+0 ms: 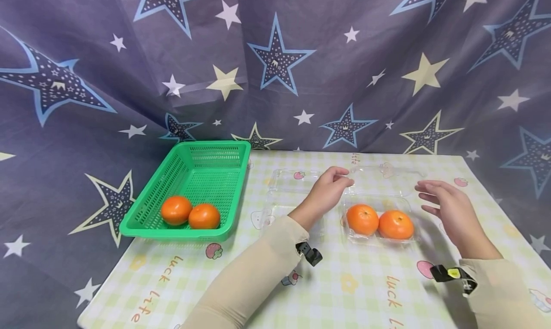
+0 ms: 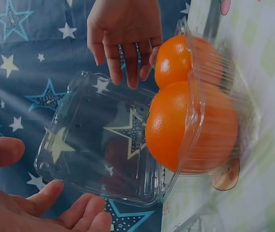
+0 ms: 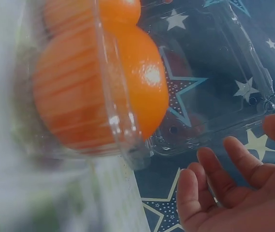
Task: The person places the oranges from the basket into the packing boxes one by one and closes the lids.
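Note:
A clear plastic clamshell box stands with its lid swung back, hinged along the far side. Side by side in its tray sit two oranges, the left one and the right one. My left hand is at the lid's left edge, a fingertip overlapping the lid's corner in the left wrist view. Its thumb stands apart from the fingers, with nothing pinched. On the other side, my right hand hovers by the lid's right edge, palm inward, fingers loosely bent and holding nothing.
A green basket with two more oranges stands at the left of the table. Between it and the clamshell lies another clear container, partly behind my left arm. A star-patterned curtain hangs behind the checked tablecloth.

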Tool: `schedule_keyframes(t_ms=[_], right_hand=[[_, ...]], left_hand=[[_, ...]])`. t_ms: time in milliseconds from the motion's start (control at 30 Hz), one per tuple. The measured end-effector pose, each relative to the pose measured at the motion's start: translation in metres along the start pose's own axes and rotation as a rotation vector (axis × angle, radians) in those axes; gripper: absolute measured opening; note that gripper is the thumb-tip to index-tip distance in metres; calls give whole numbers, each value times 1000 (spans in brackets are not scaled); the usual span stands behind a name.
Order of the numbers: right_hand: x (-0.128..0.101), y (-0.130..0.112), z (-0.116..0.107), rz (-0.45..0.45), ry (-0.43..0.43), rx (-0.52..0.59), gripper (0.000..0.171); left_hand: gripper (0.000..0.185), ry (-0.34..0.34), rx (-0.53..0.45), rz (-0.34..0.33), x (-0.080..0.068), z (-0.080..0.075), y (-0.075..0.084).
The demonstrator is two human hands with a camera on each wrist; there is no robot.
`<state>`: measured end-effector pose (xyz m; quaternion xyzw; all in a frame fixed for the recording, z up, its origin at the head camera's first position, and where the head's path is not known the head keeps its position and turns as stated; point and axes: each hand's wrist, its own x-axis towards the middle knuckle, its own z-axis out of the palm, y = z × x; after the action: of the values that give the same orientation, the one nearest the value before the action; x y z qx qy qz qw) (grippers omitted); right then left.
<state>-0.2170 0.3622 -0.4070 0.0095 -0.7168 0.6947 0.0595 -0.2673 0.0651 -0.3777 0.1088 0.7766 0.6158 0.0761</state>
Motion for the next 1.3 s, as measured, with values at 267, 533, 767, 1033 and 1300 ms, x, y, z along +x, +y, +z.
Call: schedule_keyframes(t_ms=[267,533,767,1033,1300], right_hand=[[-12,-1,-2,10,-11,54,24],[-22,4,-4,11,-38,72,30],[-28,9,-3,15,-50,149,29],[-29,18,-4,16,-67,181,26],[-33,27,-1,-64,-86,241,23]], left_hand=[[28,-6,-29,-22,-12,2,-1],[22,-2,-53,-34,-19,4,-10],[22,-3,-27,-40,-27,6,-14],[20,3,45,25,-31,7,-23],[14,-1,70,20,-34,7,-25]])
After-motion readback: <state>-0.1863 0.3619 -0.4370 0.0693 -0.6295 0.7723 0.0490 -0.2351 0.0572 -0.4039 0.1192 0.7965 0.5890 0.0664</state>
